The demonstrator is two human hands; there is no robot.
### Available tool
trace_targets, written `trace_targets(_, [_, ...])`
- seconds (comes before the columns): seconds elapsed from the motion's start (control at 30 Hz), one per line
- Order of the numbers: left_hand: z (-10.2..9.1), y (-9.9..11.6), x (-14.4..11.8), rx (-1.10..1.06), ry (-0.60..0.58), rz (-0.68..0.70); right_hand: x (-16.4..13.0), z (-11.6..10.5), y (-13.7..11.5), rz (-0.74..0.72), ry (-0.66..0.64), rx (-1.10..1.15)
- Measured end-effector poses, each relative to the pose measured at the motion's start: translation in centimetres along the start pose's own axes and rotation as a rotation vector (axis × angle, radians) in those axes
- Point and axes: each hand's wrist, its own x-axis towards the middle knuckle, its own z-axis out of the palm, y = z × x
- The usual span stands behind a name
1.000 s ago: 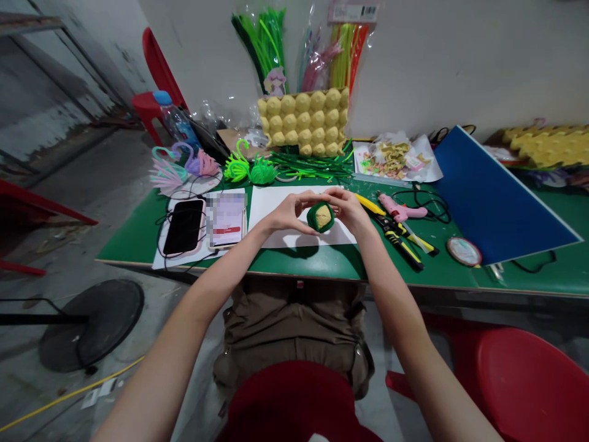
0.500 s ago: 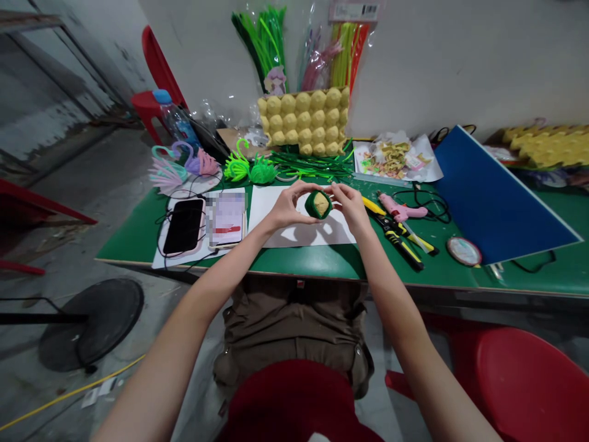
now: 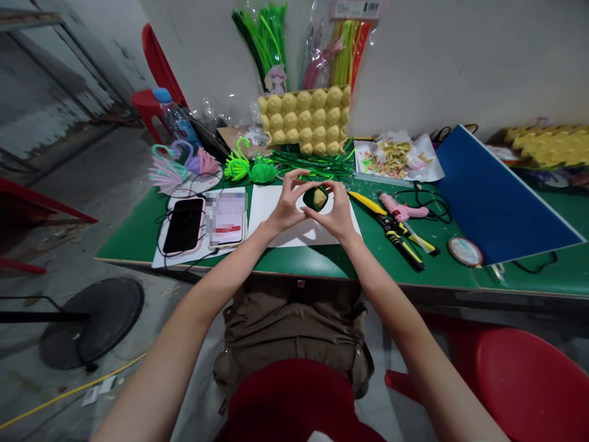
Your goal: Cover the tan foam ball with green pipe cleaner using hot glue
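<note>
Between my two hands is a small egg-carton cup (image 3: 319, 197), yellowish in the middle with dark green pipe cleaner around its side. My left hand (image 3: 286, 207) curves round its left side, thumb below and fingers above. From the right, my right hand (image 3: 338, 212) grips it the same way, its fingertips near those of the left. The cup is held above a white sheet of paper (image 3: 276, 236) on the green table. Behind it lie loose green pipe cleaners (image 3: 317, 164) and a yellow egg carton (image 3: 306, 120) stood on edge.
To the right are yellow-black pliers (image 3: 402, 245), a pink glue gun (image 3: 400, 209), a tape roll (image 3: 464, 251) and a blue board (image 3: 497, 202). On the left lie two phones, a black one (image 3: 184, 226) among cables. Pipe-cleaner swans (image 3: 251, 167) stand behind.
My right hand has closed in further around the cup, its thumb now underneath. My left fingers have lifted somewhat, and the cup has turned slightly.
</note>
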Motion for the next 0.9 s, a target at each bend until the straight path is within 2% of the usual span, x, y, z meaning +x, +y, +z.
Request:
trace_targets(0.17, [-0.1,0.1,0.1,0.01,-0.056,0.065,-0.2,0.4,0.1,-0.045,0.066,-0.07])
trace_targets(0.37, [-0.2,0.0,0.1,0.008,-0.052,0.141,-0.2,0.0,0.1,-0.06,0.135,-0.061])
trace_targets(0.6, [-0.3,1.1,0.2,0.008,-0.038,0.088,-0.2,-0.3,0.3,-0.035,0.161,-0.126])
trace_targets(0.73, [-0.4,1.8,0.6,-0.09,0.089,-0.039,-0.4,-0.3,0.6,-0.064,0.102,-0.176])
trace_targets(0.83, [-0.2,1.8,1.0,-0.268,0.21,-0.205,-0.5,-0.2,0.7,-0.092,0.068,-0.218])
trace_targets(0.9, [0.0,1.8,1.3,-0.39,0.249,-0.297,-0.5,-0.1,0.7,-0.107,0.056,-0.245])
